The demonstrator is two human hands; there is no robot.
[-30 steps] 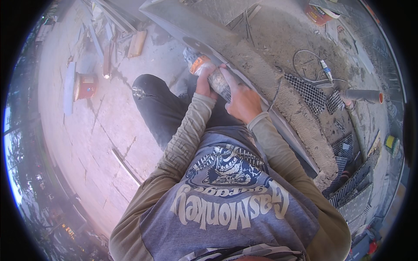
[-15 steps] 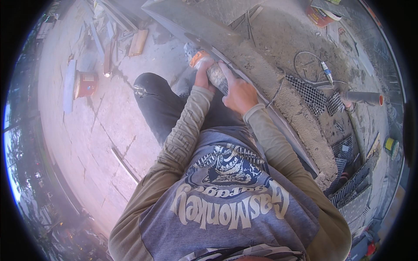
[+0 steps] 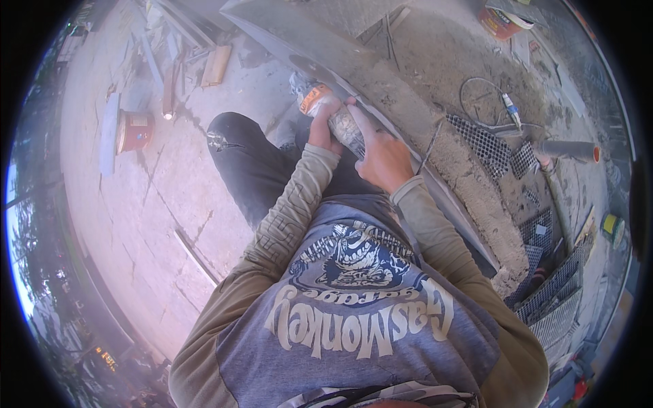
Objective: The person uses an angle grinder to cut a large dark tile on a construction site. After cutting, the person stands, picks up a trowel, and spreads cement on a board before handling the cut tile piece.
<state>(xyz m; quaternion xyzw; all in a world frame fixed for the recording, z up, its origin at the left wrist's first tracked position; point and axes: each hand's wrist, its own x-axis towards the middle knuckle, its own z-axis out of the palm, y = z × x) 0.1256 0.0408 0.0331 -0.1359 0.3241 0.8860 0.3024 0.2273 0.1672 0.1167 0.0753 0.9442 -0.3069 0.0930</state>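
Observation:
Both hands grip a dusty angle grinder [image 3: 343, 126] with an orange band near its head. My left hand [image 3: 322, 128] is closed round it just behind the band. My right hand [image 3: 381, 156] wraps the rear of the body, with fingers stretched along its top. The grinder's dark, round disc lies at the face of a long grey slab [image 3: 258, 30], whose edge runs diagonally down to the right beside my right arm. Pale dust hazes the surroundings. My bent left knee [image 3: 231, 136] is below and left of the tool.
Rough mortar [image 3: 500, 245] borders the slab. Rightward lie black mesh pieces [image 3: 479, 143], a coiled cable with plug [image 3: 510, 109], a pipe [image 3: 571, 151], a yellow-labelled tub [image 3: 612, 228] and a red bucket [image 3: 500, 24]. Left are a red bucket [image 3: 136, 132] and wood offcuts [image 3: 216, 64] on concrete [image 3: 136, 238].
Compared with half a second ago, the grinder and both my hands have shifted a little right and downward along the slab. The grip looks the same.

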